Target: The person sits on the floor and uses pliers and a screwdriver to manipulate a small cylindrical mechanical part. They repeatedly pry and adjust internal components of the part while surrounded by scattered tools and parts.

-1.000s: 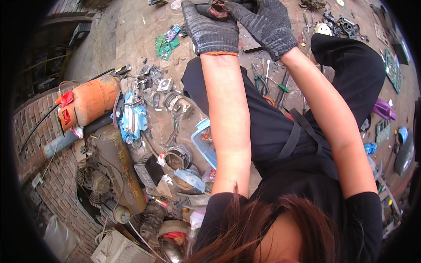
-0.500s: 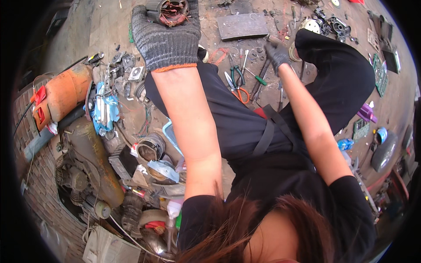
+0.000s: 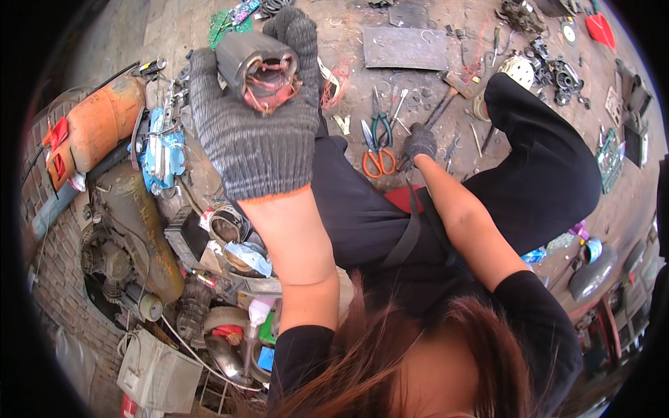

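Observation:
My left hand (image 3: 258,139), in a grey knitted glove with an orange cuff, is closed around a motor stator (image 3: 254,59). The stator is a dark metal cylinder, and reddish copper windings show in its open end, which faces me. Lower and to the right, my right hand (image 3: 420,141), in a dark glove, is wrapped round the handle of a hammer (image 3: 442,106). The hammer's head points away from me, close above the floor. Beside this hand lie teal-handled pliers (image 3: 381,129) and orange-handled scissors (image 3: 378,161).
A flat metal plate (image 3: 404,49) lies on the floor ahead. Metal parts (image 3: 561,80) are scattered at the far right, near my white shoe (image 3: 517,71). On the left are an orange gas cylinder (image 3: 104,132), a larger rusty cylinder (image 3: 139,237) and piled scrap.
My left hand and the stator have come lower in the view, showing more of the cylinder. My right hand has drawn nearer to me and left, bringing the hammer into clear sight.

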A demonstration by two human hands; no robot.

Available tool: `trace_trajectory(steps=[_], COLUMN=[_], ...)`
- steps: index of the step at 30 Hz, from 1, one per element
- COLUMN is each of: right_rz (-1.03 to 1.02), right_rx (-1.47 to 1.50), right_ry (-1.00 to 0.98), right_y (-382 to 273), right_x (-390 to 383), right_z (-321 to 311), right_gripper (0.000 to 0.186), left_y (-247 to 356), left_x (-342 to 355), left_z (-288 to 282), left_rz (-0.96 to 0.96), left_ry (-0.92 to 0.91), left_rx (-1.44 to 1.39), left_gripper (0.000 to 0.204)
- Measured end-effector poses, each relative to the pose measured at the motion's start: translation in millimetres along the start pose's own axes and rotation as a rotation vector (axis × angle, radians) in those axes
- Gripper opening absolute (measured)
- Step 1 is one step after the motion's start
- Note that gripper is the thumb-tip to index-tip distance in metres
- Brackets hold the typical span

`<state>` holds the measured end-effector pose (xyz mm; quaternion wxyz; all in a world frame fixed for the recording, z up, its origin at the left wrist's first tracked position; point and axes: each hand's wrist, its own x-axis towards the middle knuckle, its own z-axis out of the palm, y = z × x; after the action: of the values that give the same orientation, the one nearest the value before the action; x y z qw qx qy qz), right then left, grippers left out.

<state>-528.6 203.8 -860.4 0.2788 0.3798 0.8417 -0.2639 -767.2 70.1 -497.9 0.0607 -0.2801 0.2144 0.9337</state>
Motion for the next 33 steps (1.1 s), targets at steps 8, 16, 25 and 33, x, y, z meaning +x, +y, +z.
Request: trace_trajectory(steps=[8, 16, 25, 33], right_rz=[-0.049, -0.085, 0.079, -0.121], right_rx=[-0.073, 0.012, 0.016, 0.245], right_ry=[0.065, -0.191, -0.347, 0.142], right_y=[4.3, -30.1, -42.4, -43.8], right_x=[0.8, 29.4, 45.8, 27.2], right_z=[1.4, 15.0, 27.0, 11.5], right_gripper=[0.029, 0.040, 0.054, 0.039], left_y=[-2.3, -2.7, -17.3, -20.1], left_x=[-7.8, -22.1, -11.9, -15.8], left_z=[-2.0, 3.0, 7.5, 4.2], left_rz=[0.011, 0.038, 0.005, -0.024], left_ry=[0.098, 0.188, 0.215, 0.167], left_rx=[0.018, 0.002, -0.077, -0.097], left_gripper=[0.046, 0.045, 0.043, 0.042])
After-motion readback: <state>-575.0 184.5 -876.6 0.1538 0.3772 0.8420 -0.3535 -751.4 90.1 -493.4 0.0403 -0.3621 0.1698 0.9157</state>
